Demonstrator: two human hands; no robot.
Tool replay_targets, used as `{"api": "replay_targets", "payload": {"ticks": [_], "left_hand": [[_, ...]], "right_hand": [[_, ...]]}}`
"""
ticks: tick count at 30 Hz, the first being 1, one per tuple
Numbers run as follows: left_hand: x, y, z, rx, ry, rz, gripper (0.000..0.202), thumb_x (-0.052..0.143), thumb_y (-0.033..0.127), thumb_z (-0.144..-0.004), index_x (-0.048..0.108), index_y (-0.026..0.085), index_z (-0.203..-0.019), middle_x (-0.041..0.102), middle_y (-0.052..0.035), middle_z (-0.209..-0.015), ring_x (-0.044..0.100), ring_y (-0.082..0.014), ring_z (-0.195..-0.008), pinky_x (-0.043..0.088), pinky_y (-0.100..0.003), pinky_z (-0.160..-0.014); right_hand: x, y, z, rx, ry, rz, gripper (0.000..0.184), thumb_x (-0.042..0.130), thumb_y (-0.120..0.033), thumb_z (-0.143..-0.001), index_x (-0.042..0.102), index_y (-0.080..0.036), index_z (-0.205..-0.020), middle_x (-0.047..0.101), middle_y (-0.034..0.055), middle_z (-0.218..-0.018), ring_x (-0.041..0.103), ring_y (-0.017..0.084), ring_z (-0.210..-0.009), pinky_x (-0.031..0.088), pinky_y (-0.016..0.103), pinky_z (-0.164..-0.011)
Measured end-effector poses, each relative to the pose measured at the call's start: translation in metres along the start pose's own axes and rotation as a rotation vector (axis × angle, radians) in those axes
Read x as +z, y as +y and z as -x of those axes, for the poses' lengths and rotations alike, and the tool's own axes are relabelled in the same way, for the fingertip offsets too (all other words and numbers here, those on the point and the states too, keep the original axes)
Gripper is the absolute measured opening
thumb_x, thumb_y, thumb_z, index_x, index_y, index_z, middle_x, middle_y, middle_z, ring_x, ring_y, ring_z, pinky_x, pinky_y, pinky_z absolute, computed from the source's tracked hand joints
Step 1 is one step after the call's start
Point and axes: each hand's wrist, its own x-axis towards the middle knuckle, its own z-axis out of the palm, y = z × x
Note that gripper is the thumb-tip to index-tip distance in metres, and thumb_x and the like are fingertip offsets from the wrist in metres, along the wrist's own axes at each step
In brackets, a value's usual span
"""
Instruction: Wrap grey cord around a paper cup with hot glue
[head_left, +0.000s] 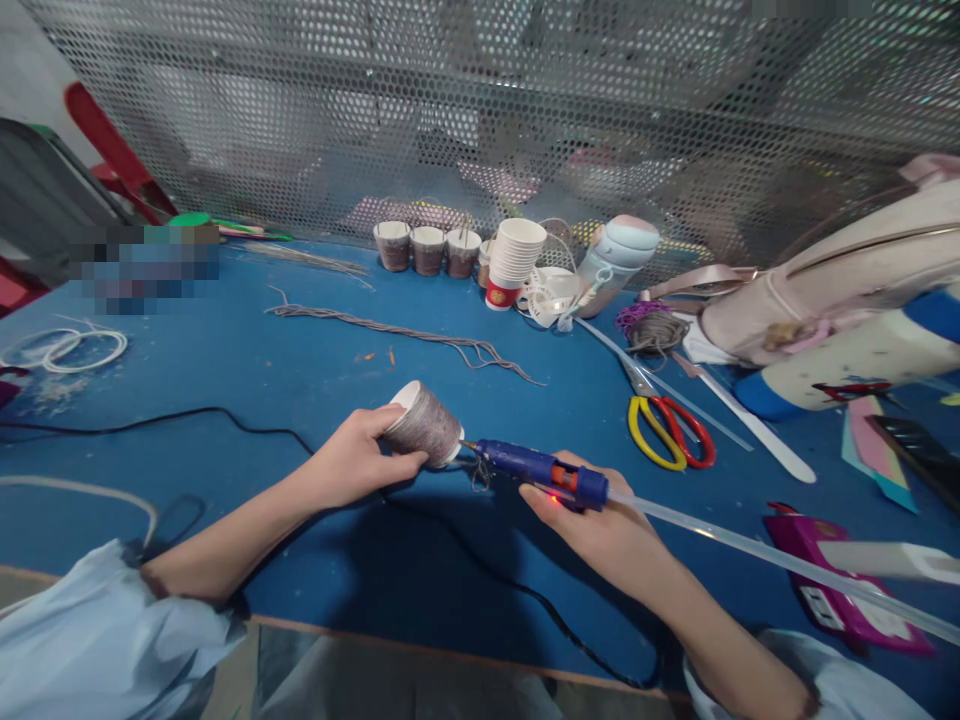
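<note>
A cup (424, 424) wrapped in grey cord is held on its side in the left hand (358, 462), the fingers closed round its open end and its base turned toward the right. A blue glue gun (538, 472) is gripped in the right hand (600, 530), the fingers closed round its handle, where a small red light is seen. The nozzle of the gun is set against the lower edge of the cup's base; whether it touches cannot be told. A clear glue stick (765, 555) projects from the back of the gun toward the lower right. Both hands are held just above the blue tabletop (300, 370), near its front edge. A black cable (225, 418) is laid across the tabletop and passes beneath the hands.

Behind the hands, a length of grey cord (405, 335) is stretched out flat. Farther back, three wrapped cups (427, 248) are ranged in a row beside a stack of white cups (516, 262) and a pale bottle (619, 255), all before a perforated metal screen (480, 100). Scissors (664, 420) with yellow and red handles are laid to the right, near a ball of cord (654, 328). A pink bag (825, 290) is seen at the far right.
</note>
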Motion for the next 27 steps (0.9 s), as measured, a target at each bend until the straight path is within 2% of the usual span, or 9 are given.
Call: {"api": "replay_targets", "payload": {"ticks": [6, 20, 27], "left_hand": [[0.0005, 0.0, -0.0012, 0.006, 0.004, 0.001, 0.02, 0.062, 0.022, -0.074, 0.07, 0.011, -0.088, 0.07, -0.0068, -0.09, 0.063, -0.0213, -0.085, 0.048, -0.031, -0.078], [0.0008, 0.0001, -0.0012, 0.002, 0.016, -0.004, 0.018, 0.062, 0.022, -0.073, 0.07, 0.013, -0.086, 0.071, -0.0053, -0.088, 0.064, -0.0211, -0.085, 0.049, -0.029, -0.076], [-0.0004, 0.0002, -0.0008, -0.015, 0.007, 0.009, 0.021, 0.062, 0.024, -0.074, 0.071, 0.011, -0.088, 0.07, -0.0058, -0.086, 0.064, -0.0201, -0.08, 0.048, -0.03, -0.075]], "right_hand": [[-0.0015, -0.0046, 0.0004, -0.028, -0.03, -0.025, 0.029, 0.055, -0.045, -0.084, 0.051, -0.022, -0.066, 0.055, -0.0029, -0.058, 0.05, 0.013, -0.053, 0.04, 0.024, -0.05], [0.0037, 0.001, 0.0025, -0.071, -0.11, -0.073, 0.025, 0.056, -0.043, -0.087, 0.057, -0.022, -0.075, 0.061, -0.0022, -0.067, 0.055, 0.013, -0.059, 0.042, 0.024, -0.056], [-0.0011, -0.0018, 0.0012, -0.026, -0.036, -0.017, 0.026, 0.056, -0.044, -0.084, 0.054, -0.022, -0.069, 0.058, -0.0029, -0.059, 0.052, 0.014, -0.053, 0.042, 0.024, -0.052]]}}
